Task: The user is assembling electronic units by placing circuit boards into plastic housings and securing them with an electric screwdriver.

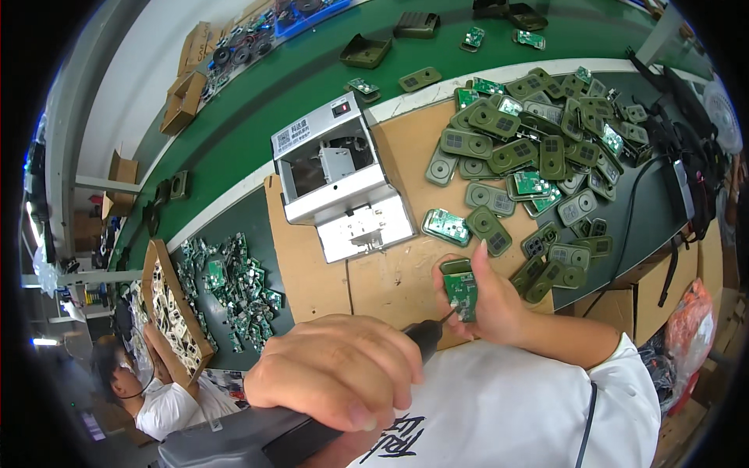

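Observation:
My left hand [335,366] is wrapped around a dark electric screwdriver [423,337] that slants up to the right. Its thin bit ends at the lower edge of a green circuit board [461,290]; whether it sits in a screw cannot be made out. That board lies in an olive-green cover [455,266], which my right hand [493,303] grips with the thumb raised and the fingers behind it. Just beyond this hand, another board in a cover [445,226] lies on the cardboard sheet [312,288], beside an olive cover [489,230].
A silver screw feeder [335,179] stands ahead. Olive covers [515,156] are heaped at right, near black cables [675,156]. Loose circuit boards [234,288] lie at left, beside a cardboard tray [175,312]. A green conveyor belt [312,74] curves behind. Another person [175,402] sits far left.

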